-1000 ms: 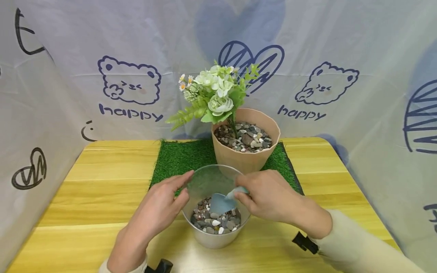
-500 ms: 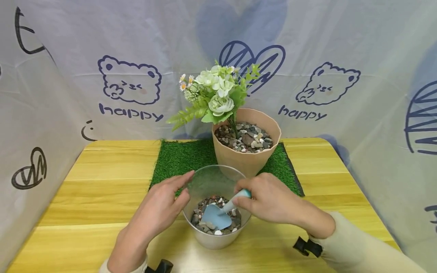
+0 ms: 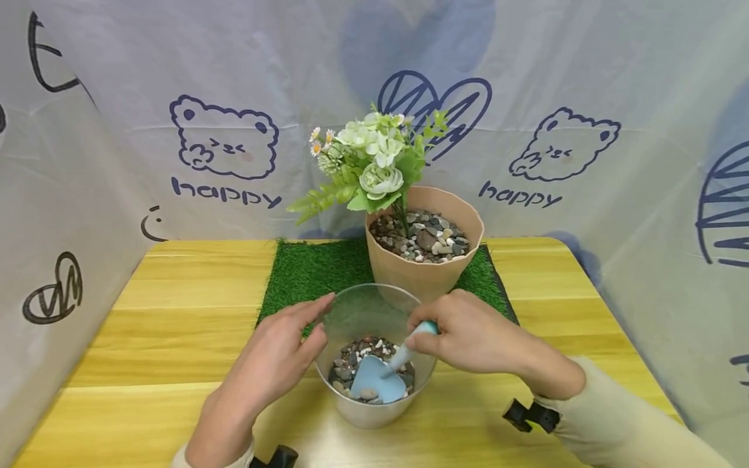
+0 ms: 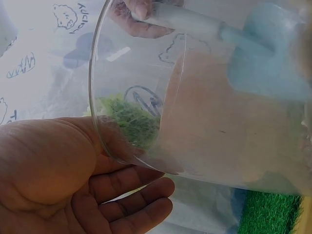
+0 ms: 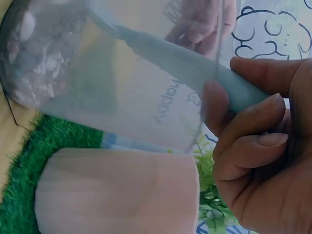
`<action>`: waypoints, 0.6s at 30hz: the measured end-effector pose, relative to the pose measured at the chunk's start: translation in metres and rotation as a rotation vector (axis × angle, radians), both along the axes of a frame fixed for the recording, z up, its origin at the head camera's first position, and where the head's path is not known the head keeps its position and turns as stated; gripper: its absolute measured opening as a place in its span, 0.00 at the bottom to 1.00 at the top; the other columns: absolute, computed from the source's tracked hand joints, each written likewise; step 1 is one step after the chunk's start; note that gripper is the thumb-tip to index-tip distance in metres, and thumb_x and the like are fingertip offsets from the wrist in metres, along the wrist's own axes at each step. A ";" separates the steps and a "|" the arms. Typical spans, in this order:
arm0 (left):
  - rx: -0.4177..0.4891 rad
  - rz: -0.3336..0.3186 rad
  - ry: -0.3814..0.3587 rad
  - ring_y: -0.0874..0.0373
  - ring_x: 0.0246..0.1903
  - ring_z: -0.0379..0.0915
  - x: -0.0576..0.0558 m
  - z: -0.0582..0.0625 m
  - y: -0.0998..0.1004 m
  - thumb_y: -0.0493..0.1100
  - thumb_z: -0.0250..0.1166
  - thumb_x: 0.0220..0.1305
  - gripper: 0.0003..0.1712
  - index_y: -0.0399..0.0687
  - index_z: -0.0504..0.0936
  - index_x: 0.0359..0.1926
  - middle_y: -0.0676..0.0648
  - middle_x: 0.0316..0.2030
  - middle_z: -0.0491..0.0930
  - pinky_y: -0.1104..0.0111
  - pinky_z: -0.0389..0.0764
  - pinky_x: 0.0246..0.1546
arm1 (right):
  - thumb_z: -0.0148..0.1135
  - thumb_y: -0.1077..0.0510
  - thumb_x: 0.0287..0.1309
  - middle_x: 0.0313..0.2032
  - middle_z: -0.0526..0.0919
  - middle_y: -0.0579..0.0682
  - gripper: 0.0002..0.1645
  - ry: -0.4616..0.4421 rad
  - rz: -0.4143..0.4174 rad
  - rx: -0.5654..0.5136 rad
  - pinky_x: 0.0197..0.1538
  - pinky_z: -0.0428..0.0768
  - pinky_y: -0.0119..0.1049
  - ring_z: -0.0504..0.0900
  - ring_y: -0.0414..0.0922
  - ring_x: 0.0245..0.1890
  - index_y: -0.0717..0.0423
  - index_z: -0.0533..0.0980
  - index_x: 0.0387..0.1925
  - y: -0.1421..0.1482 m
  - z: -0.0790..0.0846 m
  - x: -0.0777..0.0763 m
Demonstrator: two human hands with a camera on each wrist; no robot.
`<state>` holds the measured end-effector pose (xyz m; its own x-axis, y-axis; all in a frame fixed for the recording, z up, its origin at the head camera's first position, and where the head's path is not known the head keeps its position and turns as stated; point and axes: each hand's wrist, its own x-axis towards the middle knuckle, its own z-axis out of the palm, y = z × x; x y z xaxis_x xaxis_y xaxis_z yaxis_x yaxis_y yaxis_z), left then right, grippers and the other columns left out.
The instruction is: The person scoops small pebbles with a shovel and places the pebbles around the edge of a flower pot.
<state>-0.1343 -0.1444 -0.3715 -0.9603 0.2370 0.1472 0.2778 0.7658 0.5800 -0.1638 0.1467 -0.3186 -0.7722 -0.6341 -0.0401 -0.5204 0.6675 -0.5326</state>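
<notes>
A clear plastic bucket stands on the table, with pebbles at its bottom. My right hand grips the handle of a small blue shovel, seen also through the bucket wall in the right wrist view as a pale handle. Its blade slants down into the pebbles, with a few stones lying on it. On the bucket's left side my left hand rests against the outer wall, fingers extended. In the left wrist view, the left hand lies along the bucket near its rim.
Behind the bucket, a peach flowerpot holds pebbles and a bunch of white and green flowers. It stands on a green turf mat at the back of the wooden table. A printed cloth encloses the table's back and sides.
The shovel blade has moved toward the near side of the bucket and pushed in among the pebbles, and some stones now lie on it. My left hand has stayed in place.
</notes>
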 end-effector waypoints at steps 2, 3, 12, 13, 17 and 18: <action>0.000 0.000 0.002 0.58 0.33 0.73 0.000 0.000 0.000 0.42 0.57 0.74 0.31 0.55 0.73 0.76 0.47 0.66 0.81 0.63 0.77 0.36 | 0.67 0.51 0.67 0.16 0.72 0.34 0.07 -0.020 -0.018 -0.009 0.25 0.68 0.32 0.63 0.33 0.15 0.43 0.89 0.38 0.000 -0.001 0.001; 0.001 0.003 -0.003 0.59 0.31 0.72 0.000 0.001 0.000 0.42 0.57 0.74 0.31 0.55 0.73 0.76 0.47 0.66 0.81 0.64 0.76 0.34 | 0.67 0.51 0.68 0.16 0.71 0.34 0.07 -0.028 -0.023 -0.010 0.25 0.68 0.32 0.63 0.33 0.15 0.43 0.89 0.38 -0.001 -0.001 0.001; 0.019 -0.005 -0.009 0.61 0.25 0.65 -0.002 0.001 0.002 0.41 0.57 0.74 0.31 0.56 0.73 0.76 0.48 0.66 0.81 0.66 0.71 0.28 | 0.68 0.51 0.66 0.13 0.63 0.36 0.06 -0.037 -0.087 -0.042 0.21 0.61 0.30 0.58 0.34 0.14 0.45 0.88 0.34 0.000 0.002 0.003; 0.018 -0.005 -0.007 0.61 0.25 0.65 -0.002 0.001 0.002 0.41 0.57 0.74 0.31 0.56 0.73 0.76 0.48 0.66 0.82 0.67 0.71 0.28 | 0.68 0.51 0.66 0.13 0.64 0.35 0.06 -0.042 -0.084 -0.038 0.22 0.62 0.30 0.59 0.34 0.14 0.46 0.88 0.34 -0.001 0.001 0.003; 0.024 -0.002 -0.026 0.60 0.23 0.63 -0.001 0.001 0.001 0.42 0.57 0.74 0.31 0.56 0.72 0.77 0.47 0.67 0.81 0.66 0.71 0.27 | 0.68 0.51 0.67 0.14 0.68 0.36 0.07 -0.071 -0.071 -0.032 0.22 0.65 0.31 0.62 0.34 0.15 0.46 0.88 0.35 -0.005 -0.006 0.005; 0.023 -0.002 -0.026 0.60 0.24 0.64 -0.001 0.001 0.001 0.42 0.57 0.74 0.31 0.56 0.72 0.77 0.47 0.67 0.81 0.66 0.72 0.28 | 0.68 0.51 0.67 0.14 0.69 0.36 0.07 -0.076 -0.069 -0.030 0.23 0.65 0.31 0.63 0.34 0.15 0.46 0.88 0.35 -0.006 -0.007 0.005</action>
